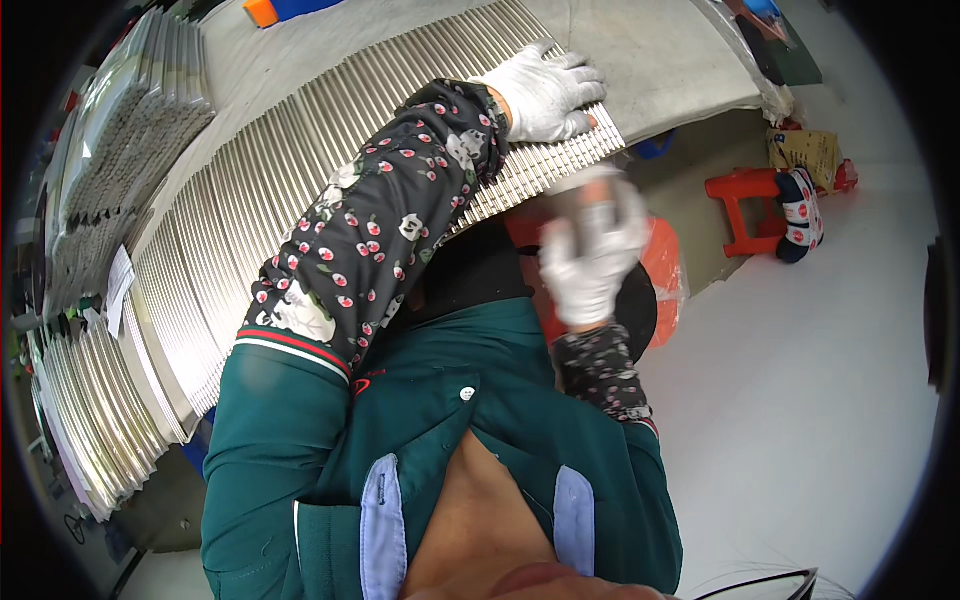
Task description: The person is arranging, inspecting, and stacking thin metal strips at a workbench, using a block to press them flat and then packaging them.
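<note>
My left hand (545, 95), in a white glove with a bare fingertip showing, lies flat with spread fingers on a long row of shiny metal strips (330, 130). The strips lie side by side across the table, and their ends line up along its near edge. My right hand (595, 250), also gloved in white, is raised just off the right end of that edge. Motion smears its fingers, and a greyish blur lies by the fingertips. I cannot make out whether it holds anything.
Tall stacks of wrapped strips (130, 130) stand at the left, with more bundles (100, 410) below them. A red stool (735, 210) with a dark, white-banded roll on it is at the right. Beside it sits a tan bag (805, 150). An orange-and-blue object (265, 12) lies at the far edge.
</note>
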The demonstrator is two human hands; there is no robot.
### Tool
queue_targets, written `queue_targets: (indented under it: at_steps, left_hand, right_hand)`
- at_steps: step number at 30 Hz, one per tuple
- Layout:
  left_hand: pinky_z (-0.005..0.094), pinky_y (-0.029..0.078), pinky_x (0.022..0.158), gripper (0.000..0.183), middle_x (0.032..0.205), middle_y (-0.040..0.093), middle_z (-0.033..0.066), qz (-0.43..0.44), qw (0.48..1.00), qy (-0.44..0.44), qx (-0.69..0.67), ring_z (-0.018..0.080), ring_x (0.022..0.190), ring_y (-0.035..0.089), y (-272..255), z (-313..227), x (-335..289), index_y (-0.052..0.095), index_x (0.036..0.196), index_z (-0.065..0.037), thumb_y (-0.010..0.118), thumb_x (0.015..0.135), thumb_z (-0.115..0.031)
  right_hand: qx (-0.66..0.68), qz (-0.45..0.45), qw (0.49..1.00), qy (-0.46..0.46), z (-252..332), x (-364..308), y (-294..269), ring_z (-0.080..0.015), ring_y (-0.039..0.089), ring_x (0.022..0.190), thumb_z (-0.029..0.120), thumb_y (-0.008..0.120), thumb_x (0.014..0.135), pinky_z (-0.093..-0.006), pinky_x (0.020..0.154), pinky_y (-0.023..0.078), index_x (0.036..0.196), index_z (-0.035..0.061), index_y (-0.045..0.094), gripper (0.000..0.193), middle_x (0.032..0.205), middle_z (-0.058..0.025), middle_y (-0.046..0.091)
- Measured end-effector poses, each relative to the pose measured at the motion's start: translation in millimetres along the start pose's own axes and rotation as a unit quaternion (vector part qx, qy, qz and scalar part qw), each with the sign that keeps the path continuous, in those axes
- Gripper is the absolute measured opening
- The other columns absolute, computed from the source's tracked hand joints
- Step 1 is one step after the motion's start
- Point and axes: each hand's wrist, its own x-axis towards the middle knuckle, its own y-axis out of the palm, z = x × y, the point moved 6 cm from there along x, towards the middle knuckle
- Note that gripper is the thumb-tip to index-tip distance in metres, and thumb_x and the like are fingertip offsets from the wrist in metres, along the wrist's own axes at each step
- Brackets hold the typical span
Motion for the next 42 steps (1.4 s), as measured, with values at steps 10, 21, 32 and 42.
queue_targets:
  at_steps: [10, 21, 32, 42]
  left_hand:
    - [0.0563, 0.016, 0.117, 0.073, 0.155, 0.027, 0.0166, -0.076, 0.995, 0.030, -0.058, 0.0321, 0.145, 0.023, -43.9, 19.7, -112.5, 0.030, 0.149, -0.009, 0.043, 0.095, -0.056]
    - [0.0568, 0.010, 0.117, 0.065, 0.157, 0.022, 0.0163, 0.053, 0.998, 0.020, 0.032, 0.0351, 0.146, 0.020, -39.5, 8.8, -224.2, 0.033, 0.149, -0.015, 0.039, 0.096, -0.051]
    - [0.0586, 0.012, 0.116, 0.065, 0.157, 0.023, 0.0146, 0.026, 0.999, 0.009, 0.028, 0.0345, 0.146, 0.021, -37.8, 10.4, -237.2, 0.034, 0.149, -0.016, 0.046, 0.094, -0.049]
    - [0.0572, 0.013, 0.117, 0.063, 0.158, 0.023, 0.0138, 0.031, 0.999, -0.001, 0.039, 0.0341, 0.146, 0.021, -40.4, 11.0, -251.6, 0.033, 0.149, -0.017, 0.043, 0.095, -0.049]
  right_hand:
    - [-0.010, 0.008, 1.000, -0.017, 52.1, -34.7, -19.1, -0.0417, 0.053, 0.101, 0.033, 0.071, 0.077, -0.0489, 0.084, 0.045, 0.145, 0.0275, 0.041, 0.075, 0.126, -0.0267, 0.047]
    - [0.134, 0.055, 0.984, -0.107, 128.8, -20.4, -10.0, -0.0393, 0.058, 0.090, 0.023, 0.075, 0.065, -0.0490, 0.071, 0.049, 0.142, 0.0283, 0.044, 0.084, 0.108, -0.0225, 0.054]
    - [0.144, 0.146, 0.971, -0.126, 169.1, -43.4, 0.9, -0.0406, 0.057, 0.096, 0.025, 0.076, 0.066, -0.0490, 0.081, 0.049, 0.139, 0.0290, 0.049, 0.078, 0.120, -0.0232, 0.051]
    - [0.044, 0.082, 0.991, -0.100, 157.6, -33.9, -5.7, -0.0401, 0.057, 0.084, 0.019, 0.072, 0.069, -0.0500, 0.069, 0.048, 0.139, 0.0209, 0.047, 0.074, 0.104, -0.0235, 0.054]
